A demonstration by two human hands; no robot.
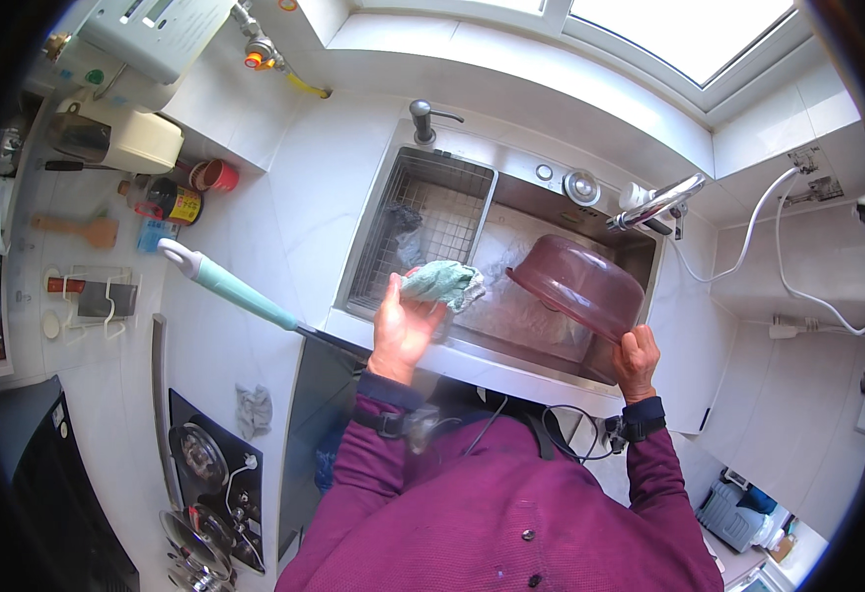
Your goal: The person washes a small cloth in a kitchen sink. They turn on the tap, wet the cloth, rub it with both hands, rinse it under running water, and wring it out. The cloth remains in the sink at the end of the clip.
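Observation:
Over the front of the stainless steel sink (506, 359), my left hand (404, 325) holds a bunched green cloth (443, 283) on its fingers, palm turned up. My right hand (636, 359) grips the rim of a reddish-brown translucent plastic basin (584, 281), which is tilted on its side above the right part of the sink. A wire basket (436, 192) sits in the sink's left part, with a dark and grey scrubber or rag (406, 226) in it. The chrome faucet (658, 203) stands behind the basin at the right.
A long green-handled pan or utensil (247, 292) lies across the counter, reaching the sink's front left edge. A soap dispenser (423, 122) stands behind the sink. Farther left are a sauce bottle (180, 203), a red cup (219, 175), a cleaver (106, 297) and a gas stove (217, 473).

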